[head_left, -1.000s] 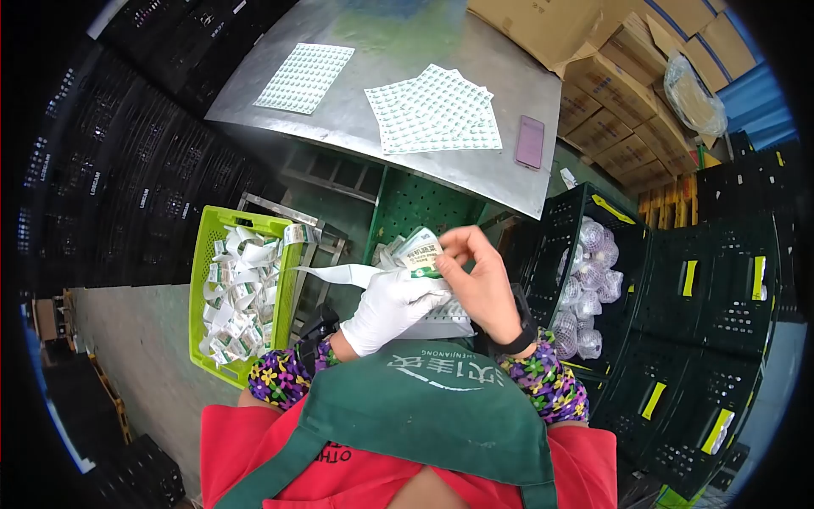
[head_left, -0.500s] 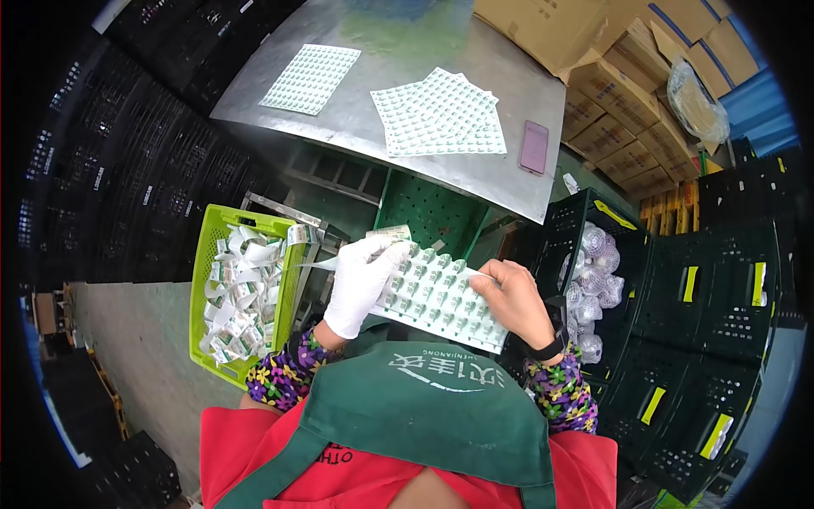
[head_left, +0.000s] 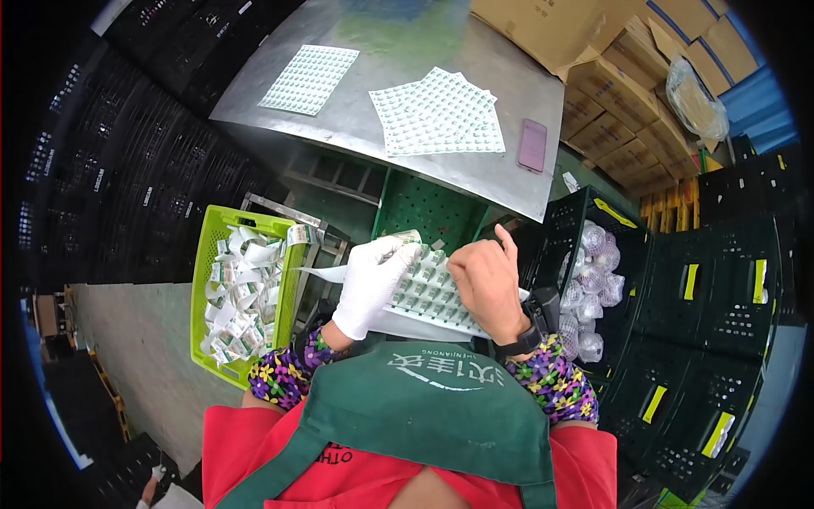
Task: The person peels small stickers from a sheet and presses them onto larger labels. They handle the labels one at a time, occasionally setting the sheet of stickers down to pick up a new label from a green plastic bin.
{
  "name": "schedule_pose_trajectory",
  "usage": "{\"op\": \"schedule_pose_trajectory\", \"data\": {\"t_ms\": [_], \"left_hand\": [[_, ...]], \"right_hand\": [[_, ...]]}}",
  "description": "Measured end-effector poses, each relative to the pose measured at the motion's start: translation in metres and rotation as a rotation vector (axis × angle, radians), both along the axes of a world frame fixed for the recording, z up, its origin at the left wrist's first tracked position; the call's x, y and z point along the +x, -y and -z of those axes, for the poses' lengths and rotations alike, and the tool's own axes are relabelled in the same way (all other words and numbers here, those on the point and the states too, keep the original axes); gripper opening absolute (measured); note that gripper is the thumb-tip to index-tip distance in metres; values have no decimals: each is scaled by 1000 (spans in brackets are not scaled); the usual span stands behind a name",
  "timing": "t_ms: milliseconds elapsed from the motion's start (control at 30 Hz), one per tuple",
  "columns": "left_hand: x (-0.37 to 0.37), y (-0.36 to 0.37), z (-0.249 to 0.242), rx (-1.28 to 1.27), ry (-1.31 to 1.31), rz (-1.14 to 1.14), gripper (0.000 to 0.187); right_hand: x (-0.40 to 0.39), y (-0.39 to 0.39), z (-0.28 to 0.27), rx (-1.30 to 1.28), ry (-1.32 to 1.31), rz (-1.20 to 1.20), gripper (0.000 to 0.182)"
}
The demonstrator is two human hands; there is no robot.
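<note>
My left hand [head_left: 370, 284], in a white glove, is closed on the upper left side of a sheet of green-and-white stickers [head_left: 428, 293]. A printed label strip [head_left: 405, 237] shows at its fingertips, and a white paper tail [head_left: 322, 273] sticks out to the left. Rows of stickers stand partly raised from the sheet. My bare right hand [head_left: 490, 284] is over the sheet's right part with most fingers curled in and one pointing up. Its fingertips are at the stickers, and what they pinch is hidden.
A metal table [head_left: 339, 144] ahead bears more sticker sheets [head_left: 441, 114] and a phone [head_left: 532, 146]. At left is a green basket [head_left: 203, 293] of used strips; at right, a black crate [head_left: 555, 233] with net-wrapped round items [head_left: 593, 271]. Part of another person [head_left: 174, 496] shows at lower left.
My right hand has left the sheet's right edge and moved left over the stickers, its fingers now curled. The left hand has barely moved. Another person has appeared at lower left.
</note>
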State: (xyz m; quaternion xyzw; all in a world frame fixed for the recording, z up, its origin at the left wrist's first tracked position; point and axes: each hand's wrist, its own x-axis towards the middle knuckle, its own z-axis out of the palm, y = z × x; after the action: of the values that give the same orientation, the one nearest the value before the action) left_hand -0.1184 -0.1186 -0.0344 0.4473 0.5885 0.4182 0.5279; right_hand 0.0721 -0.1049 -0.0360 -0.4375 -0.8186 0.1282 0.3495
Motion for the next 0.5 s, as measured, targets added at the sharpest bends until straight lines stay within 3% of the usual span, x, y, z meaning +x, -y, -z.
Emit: {"op": "schedule_pose_trajectory", "data": {"t_ms": [100,233,300,333,367,433,500], "left_hand": [[-2,2,3,-19,31,25,23],[-4,-4,7,-21,-18,48,21],[-4,-4,6,-25,31,16,20],[-5,-2,6,147,-7,129,18],[-4,1,6,317,-42,248,16],[-2,5,-1,351,-163,426,12],[4,10,4,305,-55,528,13]], "right_hand": [[-2,0,-3,-216,-112,31,16],[6,-3,-5,60,64,-182,12],[10,1,-11,-547,-551,-20,10],[11,-4,-19,-865,-840,-27,11],[11,-10,-31,-1019,-875,-28,9],[5,-13,-31,-1146,-986,-205,8],[0,-18,-26,-1203,-1015,-256,9]]}}
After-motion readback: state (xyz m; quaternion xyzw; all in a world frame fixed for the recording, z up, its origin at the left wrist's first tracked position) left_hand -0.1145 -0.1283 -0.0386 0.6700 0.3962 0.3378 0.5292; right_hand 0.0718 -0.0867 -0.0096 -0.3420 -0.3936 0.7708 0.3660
